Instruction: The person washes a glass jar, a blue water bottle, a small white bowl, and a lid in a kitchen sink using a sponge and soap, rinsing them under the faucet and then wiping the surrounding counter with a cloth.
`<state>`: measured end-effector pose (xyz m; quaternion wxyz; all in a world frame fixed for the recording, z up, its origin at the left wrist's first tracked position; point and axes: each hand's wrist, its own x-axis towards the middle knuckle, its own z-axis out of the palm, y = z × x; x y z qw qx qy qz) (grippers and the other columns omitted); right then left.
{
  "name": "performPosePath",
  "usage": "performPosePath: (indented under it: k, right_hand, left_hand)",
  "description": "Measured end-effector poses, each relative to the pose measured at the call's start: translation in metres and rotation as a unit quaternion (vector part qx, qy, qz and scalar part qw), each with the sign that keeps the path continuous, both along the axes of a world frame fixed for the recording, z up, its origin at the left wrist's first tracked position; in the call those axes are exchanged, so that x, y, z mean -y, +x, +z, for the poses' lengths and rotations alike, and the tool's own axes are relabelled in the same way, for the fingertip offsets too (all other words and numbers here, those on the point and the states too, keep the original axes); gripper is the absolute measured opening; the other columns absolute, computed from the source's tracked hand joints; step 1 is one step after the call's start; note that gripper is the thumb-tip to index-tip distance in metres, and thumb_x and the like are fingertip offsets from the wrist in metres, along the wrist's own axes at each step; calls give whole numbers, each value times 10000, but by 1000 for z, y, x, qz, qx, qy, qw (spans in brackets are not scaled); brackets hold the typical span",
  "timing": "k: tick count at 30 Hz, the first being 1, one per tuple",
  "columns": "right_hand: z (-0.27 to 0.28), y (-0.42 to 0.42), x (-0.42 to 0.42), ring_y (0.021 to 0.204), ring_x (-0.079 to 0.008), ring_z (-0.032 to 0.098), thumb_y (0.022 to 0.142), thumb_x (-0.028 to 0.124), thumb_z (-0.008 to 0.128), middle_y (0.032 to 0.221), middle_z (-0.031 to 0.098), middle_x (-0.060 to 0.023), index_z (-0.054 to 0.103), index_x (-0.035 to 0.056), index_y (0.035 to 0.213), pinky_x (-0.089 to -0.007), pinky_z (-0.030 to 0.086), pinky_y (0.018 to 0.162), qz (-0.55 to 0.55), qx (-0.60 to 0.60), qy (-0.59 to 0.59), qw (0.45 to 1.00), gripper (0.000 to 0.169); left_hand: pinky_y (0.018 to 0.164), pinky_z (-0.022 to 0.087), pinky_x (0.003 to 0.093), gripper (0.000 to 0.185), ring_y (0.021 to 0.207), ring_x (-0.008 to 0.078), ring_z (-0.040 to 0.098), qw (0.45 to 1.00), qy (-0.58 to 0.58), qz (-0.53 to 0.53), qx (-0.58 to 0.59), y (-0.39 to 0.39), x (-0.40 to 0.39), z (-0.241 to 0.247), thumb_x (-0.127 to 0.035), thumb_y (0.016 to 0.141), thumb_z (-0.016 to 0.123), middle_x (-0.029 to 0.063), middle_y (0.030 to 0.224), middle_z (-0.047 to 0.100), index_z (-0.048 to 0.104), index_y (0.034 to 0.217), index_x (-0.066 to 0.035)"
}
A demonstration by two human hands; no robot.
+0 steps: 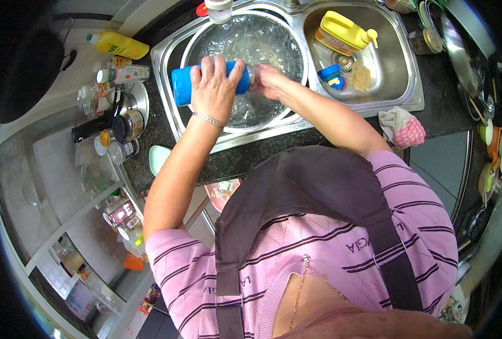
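Note:
My left hand (213, 80) is wrapped over the body of a blue bottle (182, 87), which lies on its side in the air above a round metal basin (304, 63). Clear water fills the basin, and its surface is rippled. At the bottle's bare neck, my right hand (270, 81) has its fingers curled around the mouth end; the fingertips are partly hidden. The basin sits in the left bowl of a steel double sink (393, 46). In the right bowl are a blue lid (329, 73), a smaller blue-and-red piece (338, 83) and a tan scrubbing pad (361, 77).
A yellow pump jug (338, 31) lies in the right bowl. A clear jar (219, 12) stands behind the basin. Left are a yellow bottle (122, 45), several jars and a mint dish (158, 159). A cloth (403, 127) hangs over the counter edge; pans (462, 55) stand right.

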<state>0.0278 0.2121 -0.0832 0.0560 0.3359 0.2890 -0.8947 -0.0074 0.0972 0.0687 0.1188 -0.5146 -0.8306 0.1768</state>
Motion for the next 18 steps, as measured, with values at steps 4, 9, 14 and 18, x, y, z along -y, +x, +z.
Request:
performPosePath:
  k: [4, 9, 14, 18]
  right_hand:
    - [-18, -6, -9, 789, -192, 617, 910, 169, 495, 910, 623, -75, 579, 49, 992, -337, 538, 629, 36, -11, -11, 999, 168]
    - [40, 21, -64, 1009, -197, 562, 889, 193, 554, 1204, 538, -124, 476, 89, 1283, -311, 512, 745, 180, -56, 338, 922, 415]
    - [44, -8, -161, 990, -358, 566, 806, 217, 577, 994, 605, -199, 616, 25, 1016, -447, 462, 846, -207, -83, 843, 490, 288]
    - [35, -21, -203, 878, -410, 579, 857, 235, 508, 966, 612, -218, 616, 34, 1006, -459, 471, 779, 33, -25, 873, 487, 272]
  left_hand:
    - [855, 325, 398, 523, 1049, 247, 435, 996, -36, -38, -76, -2, -9, -1, -120, 761, 546, 55, 1073, 476, 442, 1241, -298]
    - [873, 375, 449, 754, 1054, 300, 494, 961, 8, 191, 199, -35, -12, -3, -281, 601, 737, 102, 1070, 536, 436, 1292, -253]
    - [863, 462, 461, 767, 970, 289, 576, 457, 428, 347, 698, -66, 17, -65, -439, 699, 731, 155, 1135, 540, 385, 1276, -73]
    - [878, 437, 455, 721, 1055, 284, 510, 197, 544, 376, 724, -63, -9, -84, -435, 748, 703, 120, 1193, 505, 373, 1292, -96]
